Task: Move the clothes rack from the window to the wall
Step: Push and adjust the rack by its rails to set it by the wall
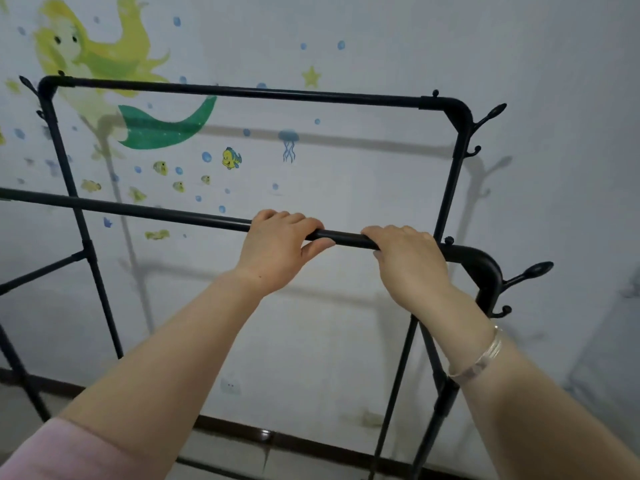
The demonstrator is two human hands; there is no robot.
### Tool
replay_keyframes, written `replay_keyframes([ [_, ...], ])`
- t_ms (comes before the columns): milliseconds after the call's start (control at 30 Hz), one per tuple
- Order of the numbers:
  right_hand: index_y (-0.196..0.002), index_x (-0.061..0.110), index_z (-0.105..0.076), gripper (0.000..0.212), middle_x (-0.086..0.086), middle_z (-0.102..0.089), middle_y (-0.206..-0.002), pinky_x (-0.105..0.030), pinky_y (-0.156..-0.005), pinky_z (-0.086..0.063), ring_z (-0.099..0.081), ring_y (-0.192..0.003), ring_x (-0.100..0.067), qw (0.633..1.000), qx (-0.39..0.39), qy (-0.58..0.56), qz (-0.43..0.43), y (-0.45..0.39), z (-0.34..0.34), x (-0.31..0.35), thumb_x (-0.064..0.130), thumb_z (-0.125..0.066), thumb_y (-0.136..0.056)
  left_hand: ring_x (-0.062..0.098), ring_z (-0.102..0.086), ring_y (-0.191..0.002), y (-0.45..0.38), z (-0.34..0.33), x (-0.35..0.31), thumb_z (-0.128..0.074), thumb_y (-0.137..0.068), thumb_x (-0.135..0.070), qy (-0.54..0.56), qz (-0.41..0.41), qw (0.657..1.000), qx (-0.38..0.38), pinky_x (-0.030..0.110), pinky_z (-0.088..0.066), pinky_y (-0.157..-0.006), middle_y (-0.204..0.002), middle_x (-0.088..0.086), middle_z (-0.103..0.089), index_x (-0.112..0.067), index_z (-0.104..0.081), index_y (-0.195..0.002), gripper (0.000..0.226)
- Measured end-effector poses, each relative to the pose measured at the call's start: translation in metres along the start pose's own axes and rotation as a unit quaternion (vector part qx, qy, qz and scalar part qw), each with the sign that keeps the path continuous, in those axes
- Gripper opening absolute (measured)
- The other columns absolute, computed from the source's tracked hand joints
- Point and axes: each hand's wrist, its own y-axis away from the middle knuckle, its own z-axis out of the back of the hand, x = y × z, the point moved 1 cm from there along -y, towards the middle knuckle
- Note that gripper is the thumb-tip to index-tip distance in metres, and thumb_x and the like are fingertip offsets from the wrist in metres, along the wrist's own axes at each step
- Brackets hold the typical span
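Observation:
A black metal clothes rack [242,93] with two top rails stands right in front of a white wall [363,188]. Its far rail runs close to the wall; its near rail [138,210] crosses the middle of the view. My left hand [277,247] grips the near rail from above. My right hand [412,261] grips the same rail a little to the right, next to the curved corner joint [485,265]. Hooks stick out at the rack's right corners. A silver bracelet sits on my right wrist.
The wall carries mermaid, fish and bubble stickers [166,129]. A dark skirting board [311,438] runs along the wall's foot above a pale floor. A wall socket [230,386] sits low behind the rack. The rack's legs [398,393] slant down at right and left.

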Motion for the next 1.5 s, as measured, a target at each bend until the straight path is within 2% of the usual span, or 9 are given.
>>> replay_keyframes([
  [200,-0.113,0.03,-0.058,0.05,0.006,-0.042,-0.072,-0.031,-0.061,-0.02,-0.036,-0.078,-0.02,1.0,-0.021,-0.008,-0.017,-0.014,-0.003,-0.026,-0.01,-0.043,-0.087,0.026,-0.058,-0.064,-0.015,-0.019,-0.011,-0.057,-0.087,-0.05,0.027,0.015,0.998,-0.058,0.039,-0.034,-0.073,-0.066,-0.001,-0.063,-0.015,-0.07,-0.084,0.037],
  [433,-0.099,0.03,-0.062,0.051,0.0,-0.046,-0.076,-0.028,-0.056,-0.024,-0.045,-0.079,-0.028,0.997,-0.015,-0.053,-0.051,-0.028,-0.012,-0.083,-0.013,-0.039,-0.084,0.025,-0.055,-0.059,-0.04,-0.055,-0.047,-0.067,-0.083,-0.046,0.05,0.036,0.994,-0.093,0.035,-0.029,-0.074,-0.061,-0.001,-0.061,-0.015,-0.07,-0.076,0.032],
  [700,-0.111,0.032,-0.066,0.05,-0.002,-0.049,-0.076,-0.033,-0.066,-0.029,-0.044,-0.079,-0.029,0.996,-0.047,-0.056,-0.051,-0.021,-0.013,-0.128,-0.006,-0.039,-0.091,0.024,-0.055,-0.059,-0.061,-0.081,-0.08,-0.069,-0.081,-0.047,0.056,0.022,0.993,-0.104,0.034,-0.03,-0.075,-0.062,-0.001,-0.062,-0.015,-0.071,-0.076,0.032],
  [800,-0.125,0.029,-0.061,0.048,0.0,-0.057,-0.091,-0.035,-0.079,-0.034,-0.046,-0.091,-0.028,0.997,-0.044,-0.047,-0.043,-0.019,-0.01,-0.121,-0.002,-0.049,-0.09,0.024,-0.056,-0.061,-0.058,-0.079,-0.075,-0.063,-0.083,-0.049,0.043,0.021,0.994,-0.099,0.034,-0.031,-0.076,-0.065,-0.002,-0.064,-0.017,-0.072,-0.079,0.034],
  [867,-0.14,0.023,-0.047,0.051,-0.003,-0.058,-0.129,-0.035,-0.102,-0.023,-0.043,-0.121,-0.027,0.999,-0.022,-0.022,-0.017,-0.02,-0.012,-0.109,0.011,-0.057,-0.091,0.025,-0.06,-0.066,-0.055,-0.075,-0.071,-0.057,-0.086,-0.05,0.033,0.018,0.996,-0.086,0.036,-0.034,-0.079,-0.073,-0.001,-0.069,-0.016,-0.073,-0.086,0.037],
  [967,-0.152,0.021,-0.013,0.067,-0.002,-0.013,-0.162,-0.034,-0.115,0.005,-0.005,-0.147,-0.019,0.999,0.027,0.035,0.012,-0.022,-0.018,-0.086,0.041,-0.045,-0.097,0.027,-0.065,-0.096,-0.048,-0.069,-0.066,-0.052,-0.092,-0.045,0.023,-0.01,0.998,-0.06,0.041,-0.036,-0.095,-0.105,0.004,-0.073,-0.013,-0.069,-0.112,0.042],
  [1100,-0.151,0.023,0.011,0.076,0.0,0.017,-0.161,-0.038,-0.113,0.015,0.02,-0.145,-0.017,0.996,0.041,0.076,0.014,-0.024,-0.019,-0.051,0.059,-0.021,-0.092,0.028,-0.029,-0.142,-0.034,-0.052,-0.046,-0.033,-0.098,-0.048,-0.031,-0.01,0.999,-0.015,0.048,-0.009,-0.116,-0.15,0.009,-0.042,-0.015,-0.042,-0.144,0.058],
  [1300,-0.151,0.024,0.013,0.073,0.001,0.022,-0.159,-0.038,-0.114,0.015,0.024,-0.144,-0.016,0.993,0.086,0.074,0.035,-0.041,-0.031,0.034,0.059,-0.016,-0.094,0.027,0.0,-0.148,0.006,-0.013,0.045,-0.014,-0.095,-0.06,-0.092,0.08,0.992,0.041,0.046,0.009,-0.115,-0.162,0.009,-0.009,-0.021,-0.016,-0.152,0.069],
  [1500,-0.151,0.024,0.011,0.071,-0.001,0.02,-0.16,-0.041,-0.114,0.015,0.023,-0.144,-0.018,0.989,0.076,0.045,0.123,-0.095,-0.061,0.187,0.058,-0.02,-0.097,0.025,0.017,-0.145,0.063,0.049,0.19,-0.015,-0.09,-0.067,-0.07,0.269,0.96,0.013,0.044,0.014,-0.113,-0.161,0.008,0.014,-0.023,-0.001,-0.153,0.078],
])
